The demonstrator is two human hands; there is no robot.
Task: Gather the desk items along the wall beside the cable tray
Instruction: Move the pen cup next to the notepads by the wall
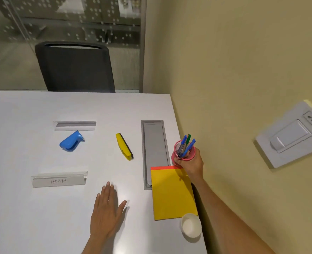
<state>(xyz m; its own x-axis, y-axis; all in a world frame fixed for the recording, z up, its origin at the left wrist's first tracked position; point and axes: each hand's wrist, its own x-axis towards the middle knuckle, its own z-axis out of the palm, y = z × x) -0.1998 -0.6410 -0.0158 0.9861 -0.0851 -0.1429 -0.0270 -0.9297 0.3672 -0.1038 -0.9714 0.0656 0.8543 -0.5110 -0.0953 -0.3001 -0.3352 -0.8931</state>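
Observation:
My right hand (190,165) grips a pink mesh pen cup (180,152) holding several pens, between the grey cable tray (154,143) and the yellow wall. A yellow notepad (172,193) with an orange top edge lies just behind the cup along the wall, and a white paper cup (191,224) stands at its near corner. A yellow eraser block (124,146) lies left of the tray. Further left is a blue stapler-like tool (72,141). My left hand (106,213) rests flat on the white desk (23,208), fingers spread, holding nothing.
Two folded paper name cards stand on the desk: a blank one (74,125) at the back and one reading ALPHA (59,180) nearer me. A dark chair (74,66) stands behind the far edge. A wall switch plate (290,136) is at the right.

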